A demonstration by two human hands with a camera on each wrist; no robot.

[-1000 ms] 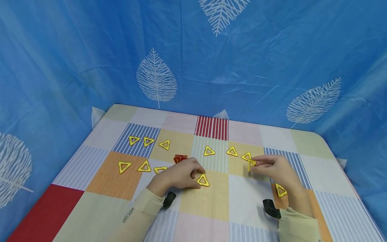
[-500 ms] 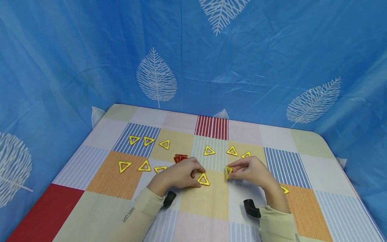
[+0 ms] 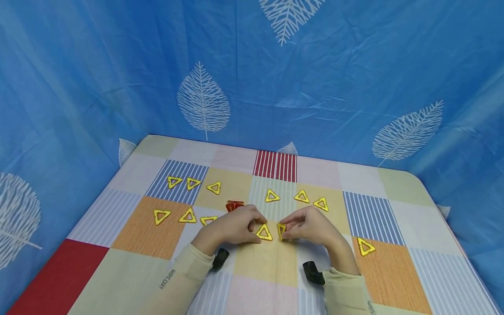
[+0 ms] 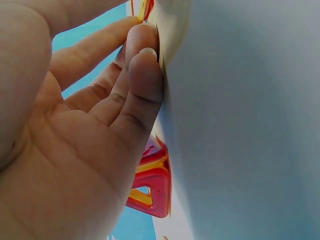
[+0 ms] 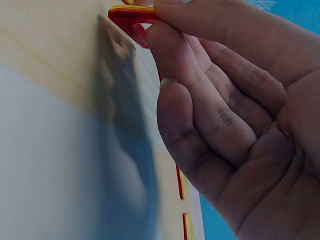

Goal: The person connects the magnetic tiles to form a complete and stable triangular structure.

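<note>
A flat-lying yellow triangle (image 3: 268, 232) is held between thumb and forefinger of the left hand (image 3: 234, 225). By the right hand's (image 3: 313, 225) fingertips a second triangle (image 3: 280, 232) (tilted up) is pinched, just beside the left fingertips' piece.

The patchwork-patterned desk (image 3: 265, 269) spans the lower frame; hollow yellow triangles (image 3: 368, 252) lie left and right of centre (one sits apart, farther right), and a red piece (image 3: 235, 205) rests near the middle.
</note>
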